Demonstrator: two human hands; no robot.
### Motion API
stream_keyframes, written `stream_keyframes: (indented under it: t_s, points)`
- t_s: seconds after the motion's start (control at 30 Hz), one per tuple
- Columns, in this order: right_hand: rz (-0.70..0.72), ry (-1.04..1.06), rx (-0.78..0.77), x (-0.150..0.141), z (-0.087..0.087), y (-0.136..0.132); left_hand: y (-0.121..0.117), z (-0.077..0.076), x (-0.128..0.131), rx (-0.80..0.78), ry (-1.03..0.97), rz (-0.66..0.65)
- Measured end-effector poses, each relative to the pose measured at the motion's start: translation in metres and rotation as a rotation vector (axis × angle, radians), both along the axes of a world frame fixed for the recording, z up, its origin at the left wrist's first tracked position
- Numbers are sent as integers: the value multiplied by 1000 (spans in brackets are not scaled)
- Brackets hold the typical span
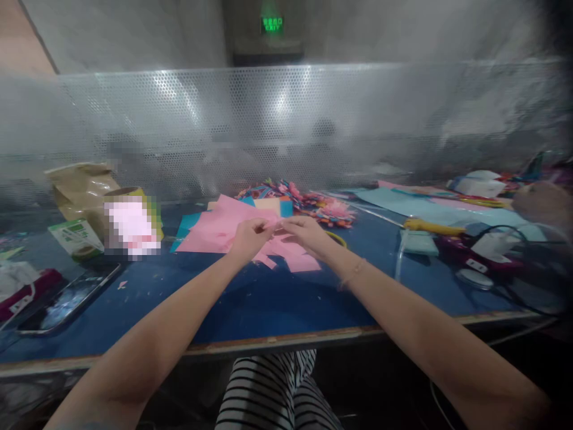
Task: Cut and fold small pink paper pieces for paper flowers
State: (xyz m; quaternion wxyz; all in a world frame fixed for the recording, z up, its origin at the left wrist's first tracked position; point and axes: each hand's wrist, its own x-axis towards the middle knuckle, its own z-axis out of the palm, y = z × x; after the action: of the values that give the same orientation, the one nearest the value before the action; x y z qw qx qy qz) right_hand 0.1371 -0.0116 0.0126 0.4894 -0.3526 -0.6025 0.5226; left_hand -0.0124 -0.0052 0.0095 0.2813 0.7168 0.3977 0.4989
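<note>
My left hand (pixel 249 236) and my right hand (pixel 305 234) meet over the middle of the table, fingertips close together in a pinch. Between them is a small piece of pink paper (pixel 271 228), blurred and partly hidden by the fingers. Beneath and behind the hands lie pink paper sheets (pixel 209 230), some cut into strips that fan toward me. Blue paper (pixel 182 232) pokes out from under their left side. Just beyond the sheets rests a heap of colourful paper flowers (pixel 333 212) in pink, orange and blue.
To the left stand a brown paper bag (pixel 80 191), a small green-and-white box (pixel 77 240) and a phone (pixel 69 298) lying flat. On the right are light-blue sheets (pixel 403 203), a yellow-handled tool (pixel 432 227) and black cables (pixel 514 292). A perforated metal screen (pixel 215 119) closes the back.
</note>
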Motion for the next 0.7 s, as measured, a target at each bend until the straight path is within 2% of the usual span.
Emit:
stream_keyframes:
  t_s: [0.17,0.27,0.37,0.47,0.57,0.7]
  points:
    - [63,-101,75,6,-2,4,3,-4,-2,44,83,11]
    - [102,-167,127,10,-6,10,7,-7,-2,8,83,-6]
    - [-38,-207,176,11,-11,18,12,-9,0,-117,-13,-68]
    - [-166,-259,187,13,-13,23,16,-10,1,-227,-142,-70]
    - [-198,-310,225,14,-12,23,17,-8,1,-276,-210,-69]
    - [-185,-328,252,12,-8,17,13,-5,1,-341,-257,-143]
